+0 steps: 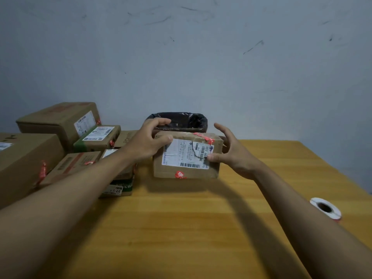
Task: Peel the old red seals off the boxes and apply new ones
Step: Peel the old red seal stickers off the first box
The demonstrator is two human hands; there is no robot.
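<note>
Head view: a small cardboard box (187, 157) is held between two bare hands just above the far middle of a wooden table (181, 228). The left hand (148, 140) is placed at the box's left end, its thumb pressed against the near face beside the white shipping label (186, 154) and its fingers curled over the top edge. The right hand (231, 150) is set at the box's right end, thumb pinched onto the label's right edge, with the fingers spread behind the box's right side. A torn red seal (202, 137) is seen along the box's top edge, and a round red sticker (179, 174) on the lower edge of its near face. Just behind the box, a bin lined with a black bag (181, 121) is visible. Left of the box, a pile of cardboard boxes (66, 141) bearing red seals is stacked. Well to the right of the box and nearer the camera, a roll of stickers (325, 208) is lying on the table.
</note>
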